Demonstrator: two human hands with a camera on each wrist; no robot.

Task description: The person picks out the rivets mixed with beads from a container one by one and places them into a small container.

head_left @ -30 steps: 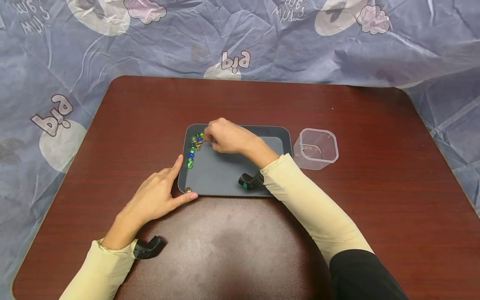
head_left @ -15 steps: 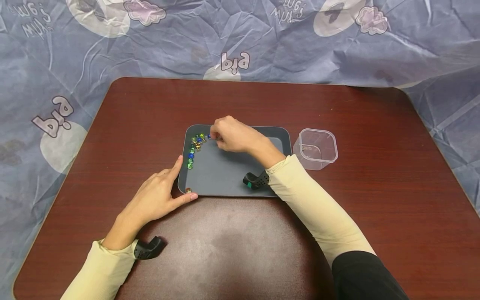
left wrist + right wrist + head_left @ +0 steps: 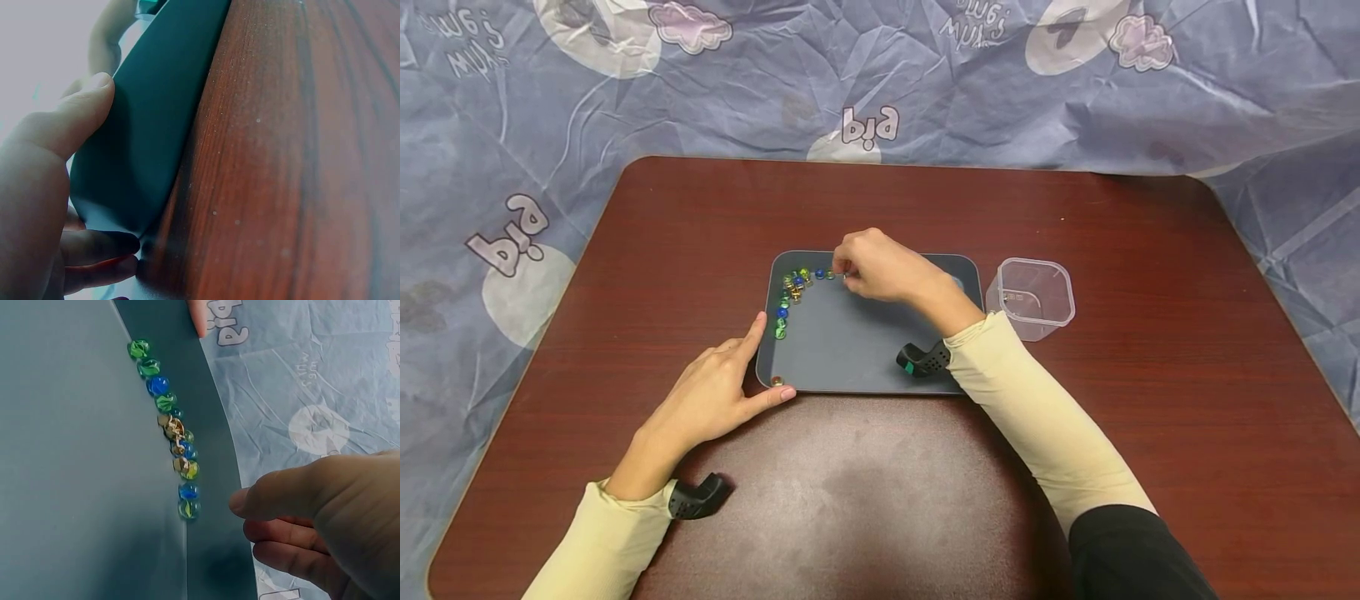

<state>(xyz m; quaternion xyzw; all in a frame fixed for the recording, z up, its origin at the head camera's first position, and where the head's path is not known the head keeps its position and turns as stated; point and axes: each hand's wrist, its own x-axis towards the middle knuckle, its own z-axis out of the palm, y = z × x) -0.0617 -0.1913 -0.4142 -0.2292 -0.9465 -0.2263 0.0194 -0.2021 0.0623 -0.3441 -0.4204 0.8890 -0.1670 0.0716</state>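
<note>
On the counter (image 3: 1150, 375) sat a stiff-looking tray (image 3: 850, 350), the left hand (image 3: 711, 387) spread against its corner. I saw nothing gripped in the loosely bent right hand (image 3: 880, 265). Marbles (image 3: 157, 385) lay along the tray's inner edge, probably hard, slippery, best pinched across their sides.

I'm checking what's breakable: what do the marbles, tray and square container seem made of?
Marbles: likely glass, glossy; translucent with coloured swirls. Tray: matte plastic or coated metal, unclear which; dull grey surface. Container: probably smooth plastic; table shows through.
</note>
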